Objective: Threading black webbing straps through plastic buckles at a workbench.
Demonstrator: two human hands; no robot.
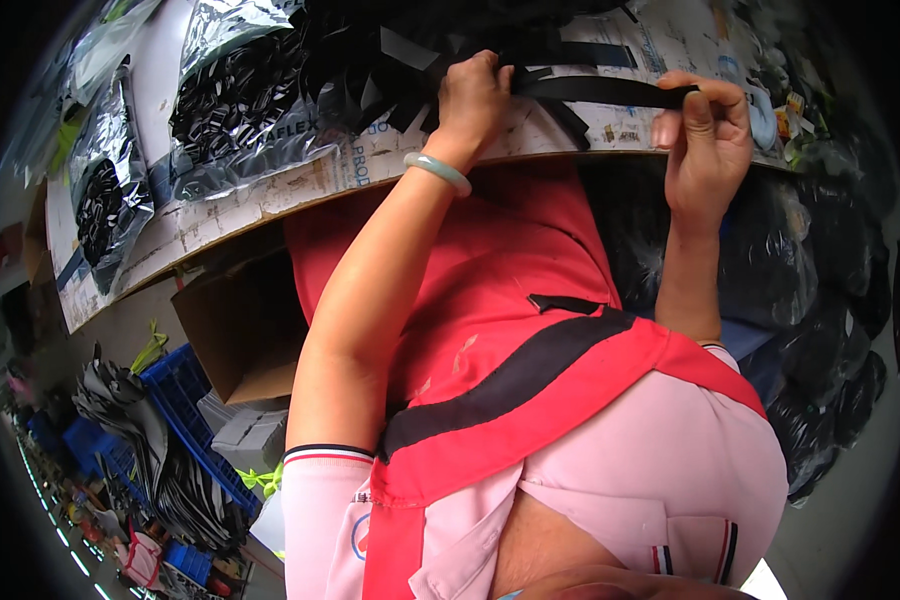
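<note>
Here, black strip (610, 92) between hands (475, 105) (708, 150).

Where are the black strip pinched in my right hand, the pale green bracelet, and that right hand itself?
Black strip (610, 92): head view, middle of its stretched length.
Pale green bracelet (440, 169): head view, upper face of the band.
Right hand (708, 143): head view, middle of the hand.
</note>
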